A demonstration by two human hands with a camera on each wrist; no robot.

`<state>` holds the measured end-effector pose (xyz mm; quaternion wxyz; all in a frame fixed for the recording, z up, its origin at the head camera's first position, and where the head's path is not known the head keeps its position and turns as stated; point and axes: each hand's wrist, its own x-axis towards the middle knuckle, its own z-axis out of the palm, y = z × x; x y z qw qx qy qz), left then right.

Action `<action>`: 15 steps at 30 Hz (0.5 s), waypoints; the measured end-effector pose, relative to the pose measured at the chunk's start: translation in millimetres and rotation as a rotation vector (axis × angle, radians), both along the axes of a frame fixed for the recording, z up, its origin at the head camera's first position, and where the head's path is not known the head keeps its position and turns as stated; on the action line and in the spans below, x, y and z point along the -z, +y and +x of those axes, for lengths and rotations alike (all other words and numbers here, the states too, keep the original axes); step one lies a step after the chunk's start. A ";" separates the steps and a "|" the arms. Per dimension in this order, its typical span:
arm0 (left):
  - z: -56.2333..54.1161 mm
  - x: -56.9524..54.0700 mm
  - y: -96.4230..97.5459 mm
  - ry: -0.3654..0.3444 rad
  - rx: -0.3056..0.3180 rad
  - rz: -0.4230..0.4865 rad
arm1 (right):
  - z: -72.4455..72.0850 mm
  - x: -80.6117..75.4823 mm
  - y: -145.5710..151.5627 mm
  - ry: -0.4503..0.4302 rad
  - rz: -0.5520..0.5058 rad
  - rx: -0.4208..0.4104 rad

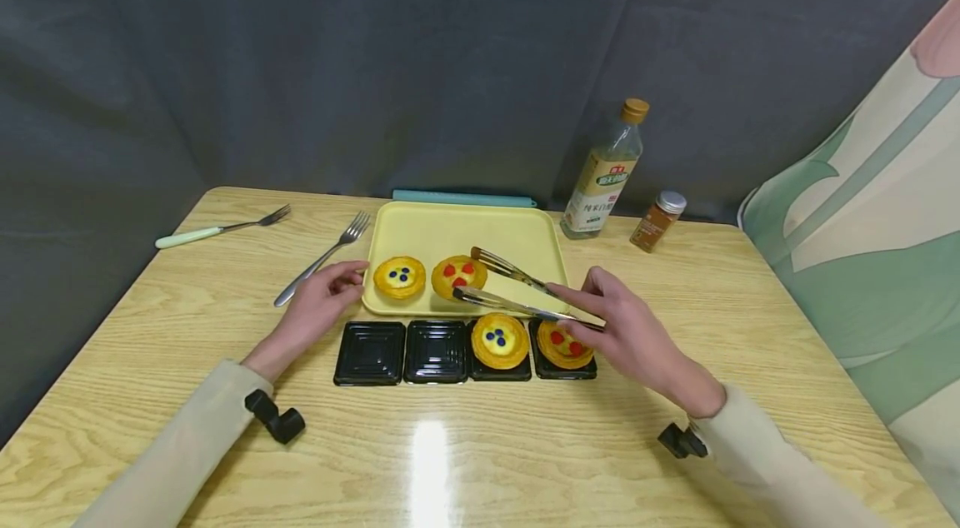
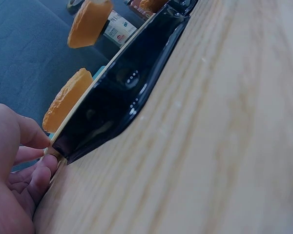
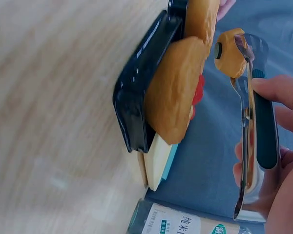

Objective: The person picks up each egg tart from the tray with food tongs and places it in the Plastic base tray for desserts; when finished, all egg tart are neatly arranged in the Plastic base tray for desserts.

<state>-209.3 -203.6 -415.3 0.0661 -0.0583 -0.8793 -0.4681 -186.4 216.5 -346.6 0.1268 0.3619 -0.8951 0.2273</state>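
Observation:
My left hand [image 1: 318,307] pinches the left edge of a yellow tray [image 1: 517,220] between thumb and fingers. On that tray sits a tart with blueberries [image 1: 400,278]. My right hand [image 1: 633,335] holds metal tongs [image 3: 266,131] with dark grip pads. Between the tong tips is a tart with red berries [image 1: 450,268], lifted above the tray in both wrist views. In front of the tray stands a row of black square containers [image 1: 369,353]. The two left ones are bare; the third holds a blueberry tart [image 1: 500,341], the rightmost a red-berry tart [image 1: 558,346], partly covered by my right hand.
Left of the tray lie a metal fork [image 1: 322,261] and a fork with a pale green handle [image 1: 191,236]. A glass bottle [image 1: 600,182] and a small spice jar [image 1: 658,221] stand at the back right. A teal bar [image 1: 465,198] lies behind the tray.

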 end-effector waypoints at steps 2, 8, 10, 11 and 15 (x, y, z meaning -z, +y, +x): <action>0.1 0.8 -0.5 -0.002 -0.001 0.002 | 4.4 0.5 -1.3 -0.013 -0.004 -0.012; -0.3 0.8 -0.2 0.000 -0.001 0.000 | 16.7 0.7 -6.3 -0.036 0.015 -0.045; -0.6 0.8 0.0 0.002 -0.003 -0.002 | 19.4 1.9 -7.5 -0.023 0.021 -0.062; -0.7 1.2 0.0 0.001 -0.005 -0.003 | 20.6 2.5 -8.0 -0.019 0.024 -0.068; -1.4 1.2 -0.2 0.002 -0.007 -0.008 | 24.1 5.0 -9.9 -0.011 0.029 -0.094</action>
